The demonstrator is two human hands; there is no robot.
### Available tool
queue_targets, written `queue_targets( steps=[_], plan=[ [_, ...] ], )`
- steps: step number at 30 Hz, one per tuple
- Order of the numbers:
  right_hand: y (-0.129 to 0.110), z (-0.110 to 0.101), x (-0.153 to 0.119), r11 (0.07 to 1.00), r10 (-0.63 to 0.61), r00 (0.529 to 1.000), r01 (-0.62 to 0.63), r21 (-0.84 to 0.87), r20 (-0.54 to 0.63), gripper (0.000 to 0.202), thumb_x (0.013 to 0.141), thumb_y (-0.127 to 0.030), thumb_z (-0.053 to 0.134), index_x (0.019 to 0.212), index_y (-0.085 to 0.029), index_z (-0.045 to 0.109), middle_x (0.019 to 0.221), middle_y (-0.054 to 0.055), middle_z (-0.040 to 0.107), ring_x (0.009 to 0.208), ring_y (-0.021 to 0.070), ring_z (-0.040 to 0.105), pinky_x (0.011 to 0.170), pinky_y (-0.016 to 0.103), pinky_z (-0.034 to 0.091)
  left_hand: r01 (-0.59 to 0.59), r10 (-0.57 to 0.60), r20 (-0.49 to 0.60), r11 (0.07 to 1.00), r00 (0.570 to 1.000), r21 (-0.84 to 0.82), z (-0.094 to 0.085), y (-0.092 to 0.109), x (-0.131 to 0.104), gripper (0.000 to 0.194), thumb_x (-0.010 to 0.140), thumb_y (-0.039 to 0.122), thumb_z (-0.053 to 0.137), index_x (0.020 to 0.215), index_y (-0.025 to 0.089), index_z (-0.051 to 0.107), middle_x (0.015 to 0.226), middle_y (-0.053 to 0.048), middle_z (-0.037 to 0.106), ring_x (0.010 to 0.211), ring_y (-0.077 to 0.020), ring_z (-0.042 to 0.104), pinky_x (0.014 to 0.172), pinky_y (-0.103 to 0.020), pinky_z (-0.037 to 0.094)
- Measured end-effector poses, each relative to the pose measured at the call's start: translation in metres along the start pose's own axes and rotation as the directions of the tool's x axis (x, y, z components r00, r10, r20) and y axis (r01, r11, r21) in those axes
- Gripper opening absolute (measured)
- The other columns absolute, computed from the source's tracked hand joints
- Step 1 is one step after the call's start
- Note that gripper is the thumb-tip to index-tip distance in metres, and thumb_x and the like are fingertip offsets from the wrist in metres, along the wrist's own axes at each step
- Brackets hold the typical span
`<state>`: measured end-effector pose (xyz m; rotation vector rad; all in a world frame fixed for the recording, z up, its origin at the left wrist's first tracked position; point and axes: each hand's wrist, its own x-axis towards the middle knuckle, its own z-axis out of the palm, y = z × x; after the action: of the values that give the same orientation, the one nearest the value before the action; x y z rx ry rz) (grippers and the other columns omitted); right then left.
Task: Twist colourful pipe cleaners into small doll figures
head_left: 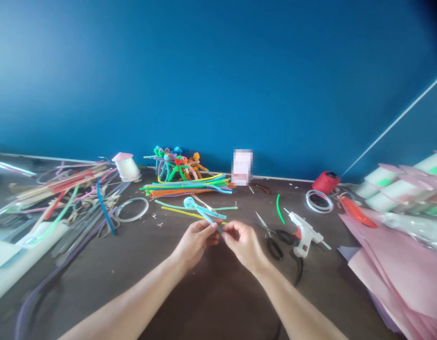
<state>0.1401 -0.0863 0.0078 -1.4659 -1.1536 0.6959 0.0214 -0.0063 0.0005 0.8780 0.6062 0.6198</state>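
A light blue pipe cleaner (206,213), with a coiled round loop at its far end, is held between my two hands above the table. My left hand (195,240) pinches it between thumb and fingers. Close beside, my right hand (244,243) has its fingertips closed on the near end, which the fingers partly hide. Just beyond lie a yellow pipe cleaner (174,211) and a pale green one (167,204). Farther back is a bundle of coloured pipe cleaners (190,185), with several small pipe cleaner figures (179,164) standing behind it.
Right of my hands are scissors (269,233), a white glue gun (305,231) and a short green strip (280,208). Pink sheets (406,255) and a red thread spool (326,182) lie farther right. Left are a tape ring (132,218) and cluttered strips (76,208). A blue wall (218,85) rises behind.
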Motion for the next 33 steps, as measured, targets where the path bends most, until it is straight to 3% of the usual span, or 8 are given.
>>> queue_targets(
  steps=[8, 17, 25, 29, 33],
  plan=[
    [-0.002, 0.001, -0.004, 0.974, -0.082, 0.996, 0.071, -0.214, -0.044, 0.008, 0.073, -0.023, 0.052, 0.068, -0.021, 0.057, 0.063, 0.000, 0.060, 0.056, 0.0134, 0.054, 0.058, 0.025, 0.042, -0.013, 0.014, -0.011, 0.999, 1.000, 0.040, 0.001, 0.001, -0.001, 0.026, 0.059, 0.023, 0.072, 0.081, 0.011, 0.065, 0.062, -0.002, 0.061, 0.053, -0.0081, 0.052, 0.057, -0.022, 0.042],
    [-0.006, 0.001, -0.006, 0.882, -0.225, 0.974, 0.202, -0.427, -0.005, 0.008, 0.074, -0.016, 0.049, 0.073, -0.021, 0.056, 0.067, 0.001, 0.061, 0.062, 0.0156, 0.056, 0.062, 0.026, 0.041, -0.050, 0.054, -0.027, 0.992, 0.998, 0.115, 0.000, 0.001, -0.001, 0.029, 0.059, 0.024, 0.072, 0.083, 0.011, 0.063, 0.061, 0.000, 0.059, 0.051, -0.0085, 0.051, 0.054, -0.022, 0.041],
    [-0.009, -0.002, -0.008, 0.720, -0.339, 0.929, 0.360, -0.593, 0.152, 0.012, 0.077, -0.012, 0.046, 0.071, -0.020, 0.053, 0.067, 0.002, 0.059, 0.062, 0.0140, 0.055, 0.060, 0.023, 0.039, 0.006, -0.015, 0.059, 0.990, 0.998, 0.140, -0.004, 0.002, 0.001, 0.027, 0.061, 0.025, 0.071, 0.082, 0.010, 0.062, 0.058, 0.001, 0.056, 0.048, -0.0051, 0.046, 0.050, -0.019, 0.038],
    [-0.013, -0.007, -0.010, 0.659, -0.313, 0.907, 0.420, -0.624, 0.281, 0.011, 0.078, -0.012, 0.044, 0.073, -0.019, 0.051, 0.071, 0.002, 0.060, 0.062, 0.0126, 0.056, 0.057, 0.021, 0.037, 0.029, -0.063, 0.145, 0.975, 0.987, 0.222, -0.007, 0.004, 0.002, 0.023, 0.062, 0.025, 0.070, 0.078, 0.010, 0.064, 0.061, 0.000, 0.057, 0.046, -0.0044, 0.047, 0.047, -0.018, 0.036],
    [-0.019, -0.011, -0.010, 0.627, -0.301, 0.894, 0.448, -0.637, 0.333, 0.011, 0.081, -0.014, 0.043, 0.074, -0.019, 0.051, 0.071, 0.002, 0.062, 0.064, 0.0124, 0.057, 0.057, 0.020, 0.037, 0.082, -0.119, 0.168, 0.974, 0.979, 0.209, -0.010, 0.002, 0.004, 0.022, 0.062, 0.024, 0.070, 0.077, 0.011, 0.064, 0.062, 0.000, 0.058, 0.044, -0.0029, 0.046, 0.043, -0.015, 0.034]
  ],
)
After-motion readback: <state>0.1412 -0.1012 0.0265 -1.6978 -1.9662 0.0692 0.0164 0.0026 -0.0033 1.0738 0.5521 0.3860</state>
